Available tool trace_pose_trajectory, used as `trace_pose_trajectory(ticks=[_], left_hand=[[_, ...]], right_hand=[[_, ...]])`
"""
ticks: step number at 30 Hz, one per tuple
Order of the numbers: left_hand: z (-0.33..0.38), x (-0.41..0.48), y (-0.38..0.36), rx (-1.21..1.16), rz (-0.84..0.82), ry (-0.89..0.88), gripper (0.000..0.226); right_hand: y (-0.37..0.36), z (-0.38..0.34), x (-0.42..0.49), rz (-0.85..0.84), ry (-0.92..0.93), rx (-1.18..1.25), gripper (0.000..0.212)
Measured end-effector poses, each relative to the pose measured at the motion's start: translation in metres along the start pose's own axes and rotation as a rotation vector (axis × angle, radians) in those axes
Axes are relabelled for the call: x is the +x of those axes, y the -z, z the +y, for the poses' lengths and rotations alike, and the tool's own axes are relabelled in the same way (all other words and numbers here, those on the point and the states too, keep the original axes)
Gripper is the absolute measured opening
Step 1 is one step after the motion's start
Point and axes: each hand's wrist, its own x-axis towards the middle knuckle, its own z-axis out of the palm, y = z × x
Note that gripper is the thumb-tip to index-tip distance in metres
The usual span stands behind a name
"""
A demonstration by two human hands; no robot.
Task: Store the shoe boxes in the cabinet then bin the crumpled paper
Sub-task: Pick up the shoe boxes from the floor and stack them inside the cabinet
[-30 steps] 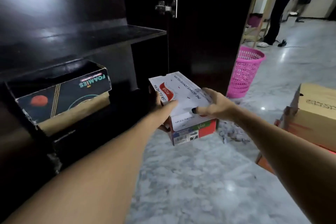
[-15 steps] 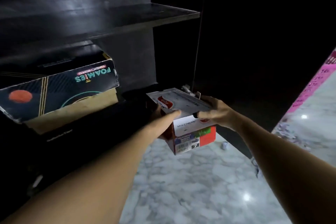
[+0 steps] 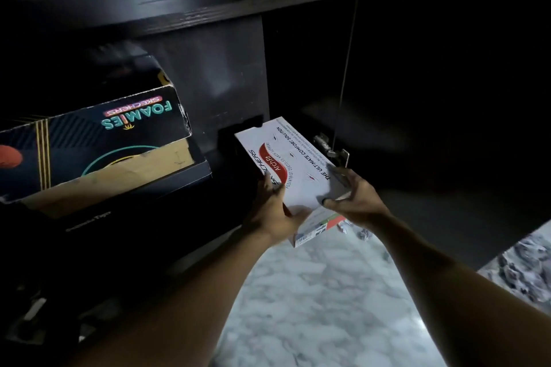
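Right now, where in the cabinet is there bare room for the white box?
Free: the dark gap between the Foamies box and the door hinge, ahead of the white box held in left hand and right hand; its depth is hidden. The upper shelf looks bare where visible. Crowded: the left, filled by the Foamies box over a dark box.

Dark shelf carrying a black Foamies box, second shelf above it, marble floor with crumpled paper
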Motion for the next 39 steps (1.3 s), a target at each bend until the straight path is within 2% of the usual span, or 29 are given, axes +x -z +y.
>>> trace_pose_trajectory(ticks=[5, 9, 12, 14, 19, 28, 35, 39], left_hand=[[0.007, 0.023, 0.002, 0.027, -0.057, -0.015, 0.073], [0.001, 0.040, 0.002, 0.140, -0.087, -0.041, 0.077], [-0.005, 0.052, 0.005, 0.175, -0.117, -0.025, 0.077], [-0.009, 0.061, 0.010, 0.180, -0.130, -0.013, 0.075], [-0.017, 0.088, 0.021, 0.186, -0.134, 0.004, 0.061], [-0.027, 0.106, 0.020, 0.112, -0.116, 0.056, 0.060], [-0.010, 0.100, 0.017, 0.300, -0.112, 0.073, 0.053], [0.011, 0.081, 0.018, 0.297, -0.038, 0.086, 0.045]], right_hand=[[-0.015, 0.014, -0.004, 0.343, 0.184, -0.290, 0.060], [-0.032, 0.034, -0.004, 0.474, 0.191, -0.464, 0.060], [-0.036, 0.030, 0.007, 0.377, 0.100, -0.329, 0.051], [-0.039, 0.024, 0.015, 0.301, 0.103, -0.220, 0.055], [-0.056, 0.014, 0.039, 0.234, 0.086, -0.141, 0.062], [-0.065, 0.013, 0.053, 0.223, 0.048, -0.180, 0.060], [-0.045, 0.003, 0.044, 0.081, -0.027, -0.248, 0.064], [-0.030, -0.008, 0.028, 0.072, -0.014, -0.300, 0.050]])
